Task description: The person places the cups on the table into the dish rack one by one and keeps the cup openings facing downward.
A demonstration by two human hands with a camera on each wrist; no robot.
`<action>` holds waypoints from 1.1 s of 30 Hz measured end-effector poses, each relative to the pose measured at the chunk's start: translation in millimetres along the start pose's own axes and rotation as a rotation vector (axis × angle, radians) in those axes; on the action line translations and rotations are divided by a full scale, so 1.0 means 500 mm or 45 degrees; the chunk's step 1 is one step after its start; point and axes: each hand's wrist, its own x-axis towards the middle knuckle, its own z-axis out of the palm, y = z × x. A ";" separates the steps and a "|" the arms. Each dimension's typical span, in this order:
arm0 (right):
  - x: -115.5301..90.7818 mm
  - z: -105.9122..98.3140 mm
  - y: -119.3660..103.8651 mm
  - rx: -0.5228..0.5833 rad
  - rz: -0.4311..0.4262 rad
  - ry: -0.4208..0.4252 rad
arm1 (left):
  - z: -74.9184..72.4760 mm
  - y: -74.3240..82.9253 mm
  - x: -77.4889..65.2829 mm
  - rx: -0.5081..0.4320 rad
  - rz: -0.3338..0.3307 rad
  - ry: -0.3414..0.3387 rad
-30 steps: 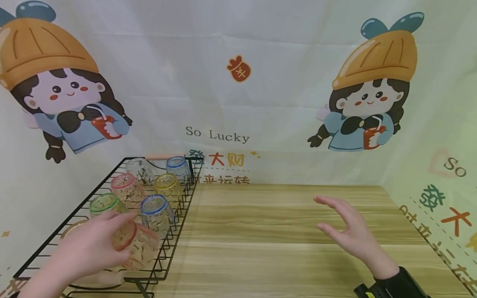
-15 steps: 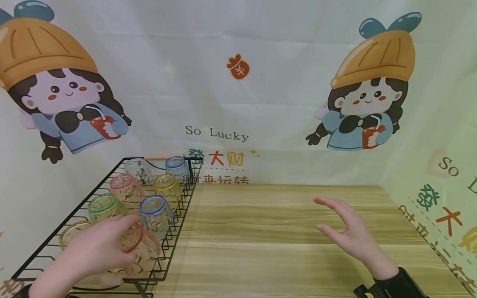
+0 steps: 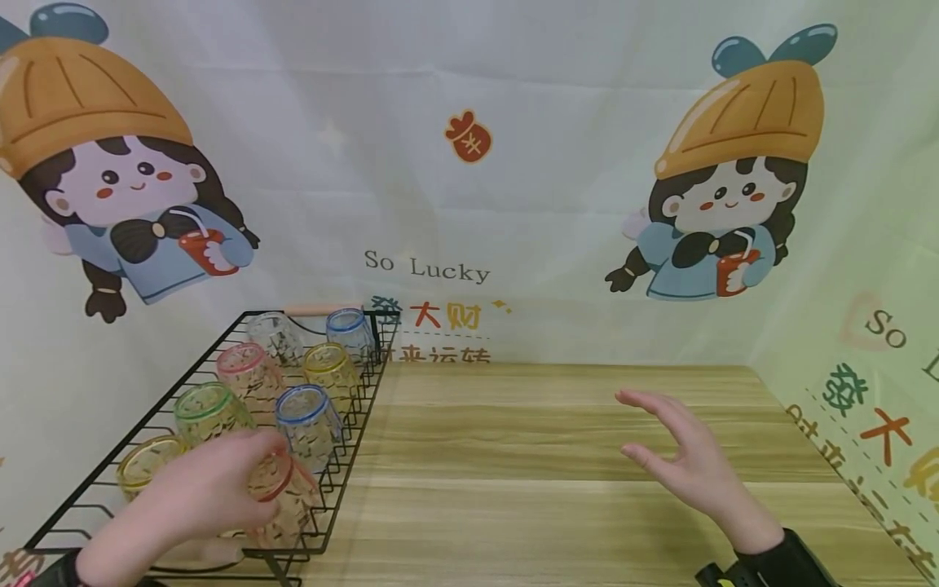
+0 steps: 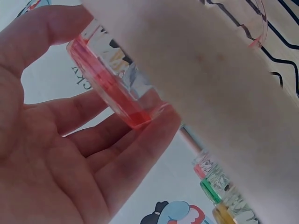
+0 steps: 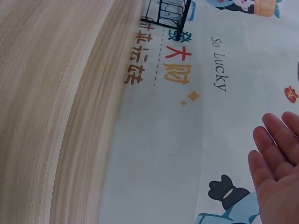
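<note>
At the near right corner of a black wire rack (image 3: pixel 341 481), my left hand (image 3: pixel 198 489) grips a clear patterned glass with a red ring (image 3: pixel 289 509). The left wrist view has the thumb on one side of this red-ended glass (image 4: pixel 110 86) and the fingers round the other; the forearm hides part of it. Beside it on the rack stand a yellow-ringed glass (image 3: pixel 150 461), a green-ringed glass (image 3: pixel 213 412) and a blue-ringed glass (image 3: pixel 311 428). Over the right part of the table, my right hand (image 3: pixel 685 461) holds nothing, thumb and fingers spread apart.
Farther back on the rack are a pink-ringed glass (image 3: pixel 249 375), another yellow-ringed glass (image 3: pixel 333 375), a colourless glass (image 3: pixel 277 336) and another blue-ringed glass (image 3: pixel 352 333). A wooden table (image 3: pixel 513 456) meets a printed cloth backdrop (image 3: pixel 550 212) behind and at the sides.
My left hand has shifted a little to the right and nearer, and the red-ringed glass in it has moved slightly the same way. My right hand stays in place.
</note>
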 end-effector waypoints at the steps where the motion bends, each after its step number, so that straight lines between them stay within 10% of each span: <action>1: 0.000 0.000 0.000 -0.002 0.003 0.000 | 0.001 -0.001 0.000 0.003 0.011 0.004; 21: 0.004 0.005 0.002 -0.009 -0.031 0.000 | 0.004 -0.001 0.002 0.063 0.032 0.012; 33: 0.011 -0.001 -0.004 -0.033 0.030 -0.040 | -0.036 0.051 0.001 0.081 0.024 0.278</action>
